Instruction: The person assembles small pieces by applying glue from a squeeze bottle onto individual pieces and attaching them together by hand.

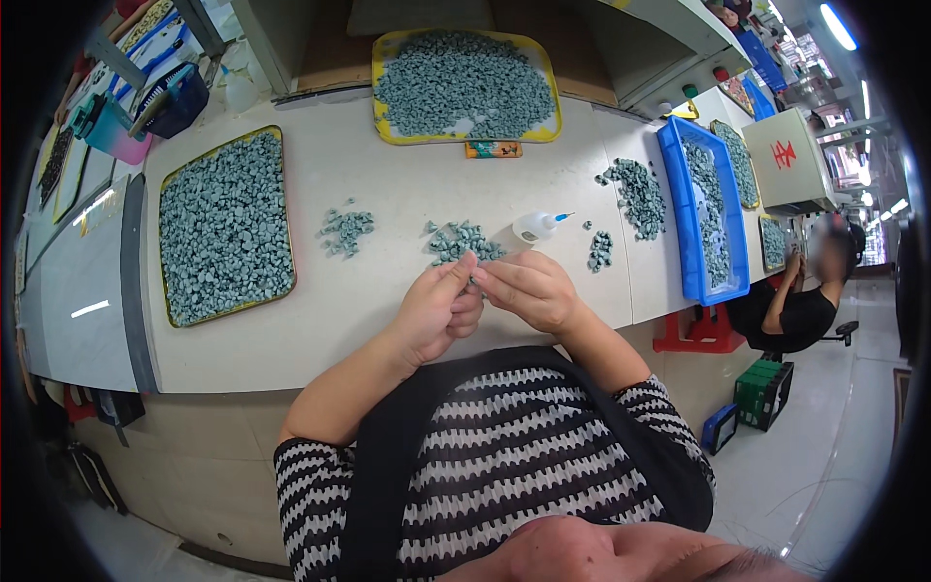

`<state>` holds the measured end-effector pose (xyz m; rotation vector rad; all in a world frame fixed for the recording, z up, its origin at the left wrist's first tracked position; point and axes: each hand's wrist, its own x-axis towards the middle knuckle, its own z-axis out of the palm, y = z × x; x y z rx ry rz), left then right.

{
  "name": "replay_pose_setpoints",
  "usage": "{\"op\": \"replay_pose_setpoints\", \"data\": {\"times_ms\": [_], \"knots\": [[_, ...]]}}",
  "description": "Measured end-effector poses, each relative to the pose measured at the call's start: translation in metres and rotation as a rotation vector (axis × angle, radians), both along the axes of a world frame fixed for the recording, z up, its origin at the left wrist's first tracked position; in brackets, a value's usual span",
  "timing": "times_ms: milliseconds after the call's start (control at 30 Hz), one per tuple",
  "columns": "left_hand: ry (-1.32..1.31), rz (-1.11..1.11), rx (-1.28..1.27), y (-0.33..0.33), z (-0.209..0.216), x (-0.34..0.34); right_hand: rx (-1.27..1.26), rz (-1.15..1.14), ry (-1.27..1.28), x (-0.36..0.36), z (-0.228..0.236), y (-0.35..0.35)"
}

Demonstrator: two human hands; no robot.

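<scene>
My left hand [441, 308] and my right hand [533, 293] meet at the fingertips over the near middle of the table. Pinched between them is a small grey-green piece [474, 280], mostly hidden by the fingers. Just beyond lies a loose pile of similar grey-green pieces [464, 239]. To the right of that pile, a white squeeze bottle [535, 227] with a blue-tipped thin nozzle leans over, its tip pointing right. Smaller heaps of the pieces lie to the left [347, 231] and to the right [601, 250] of my hands.
A yellow-rimmed tray [290, 209] full of pieces lies left, and another yellow tray [553, 73] at the back. An orange and green packet [494, 149] touches that one. Right are a larger heap [640, 199] and a blue bin [693, 238]. Farther right, a person [805, 306] sits working.
</scene>
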<state>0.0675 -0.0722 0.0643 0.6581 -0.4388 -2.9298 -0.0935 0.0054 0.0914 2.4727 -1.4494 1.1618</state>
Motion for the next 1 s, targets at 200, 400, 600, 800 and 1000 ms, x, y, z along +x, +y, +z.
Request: {"op": "replay_pose_setpoints", "data": {"times_ms": [200,400,600,800,1000], "knots": [[-0.027,0.040,-0.030,-0.001,0.004,0.004,-0.054,-0.057,0.108,0.012,-0.004,0.001],[-0.032,0.080,-0.019,-0.004,0.002,0.009,-0.123,-0.093,0.154,0.022,-0.009,-0.003],[-0.087,0.163,-0.130,-0.002,0.001,0.011,-0.113,-0.111,0.160,0.026,-0.009,-0.005],[-0.159,0.258,-0.312,0.009,0.002,0.009,-0.106,-0.045,0.156,0.020,-0.007,-0.001],[-0.173,0.245,-0.349,0.012,0.008,0.007,0.032,-0.068,-0.142,0.021,-0.016,0.006]]}}
